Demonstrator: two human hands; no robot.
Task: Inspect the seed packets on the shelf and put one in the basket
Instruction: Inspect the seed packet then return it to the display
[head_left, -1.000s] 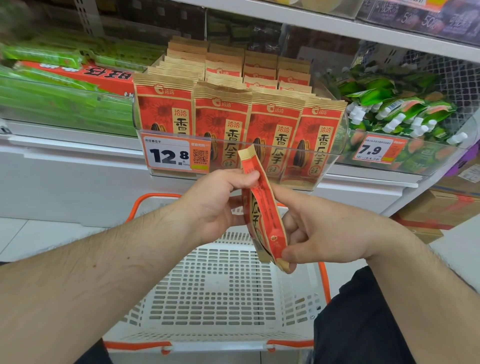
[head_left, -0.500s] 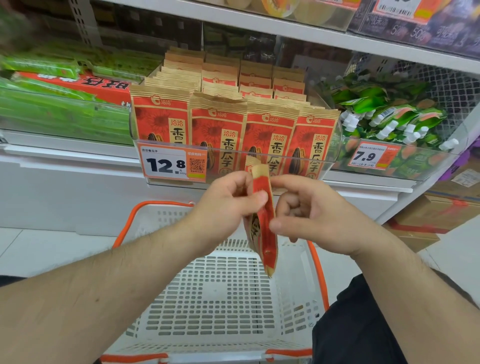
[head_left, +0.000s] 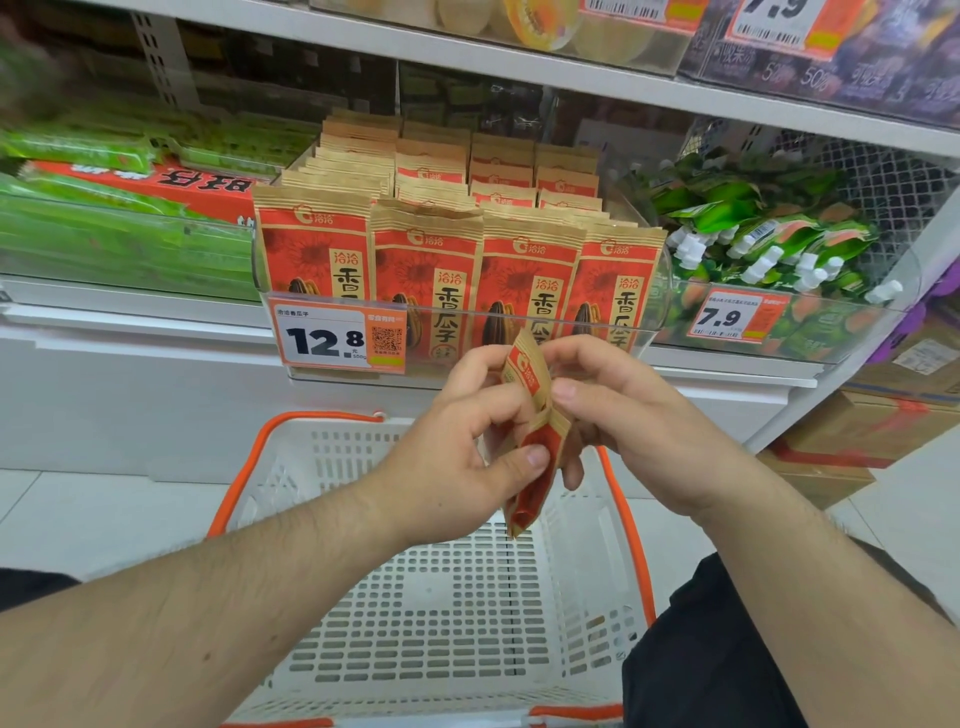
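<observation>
Red-and-kraft seed packet (head_left: 530, 441) at frame centre, held edge-on and near upright, top corner up, lower end hanging over the basket. Pinched from both sides: left hand (head_left: 467, 457) with thumb pressed on the lower red panel and fingers curled behind; right hand (head_left: 618, 415) with thumb on the kraft band near the top and fingers curled round the far side. White slotted plastic basket (head_left: 441, 613) with orange rim and handles directly below the hands, lower centre of frame. Just above the hands, clear shelf bin (head_left: 644, 332) packed with upright rows of matching shelf packets (head_left: 426, 270), four across at the front. Price tag reading 12.8 (head_left: 340, 338) clipped to the bin front, left of the hands. Green wrapped packs (head_left: 119, 239) at left of frame on the same shelf. Green spouted pouches (head_left: 769, 244) in the bin at right, tagged 7.9 (head_left: 735, 317). Cardboard boxes (head_left: 857, 441) low at right edge. Pale tiled floor (head_left: 93, 519) at lower left.
</observation>
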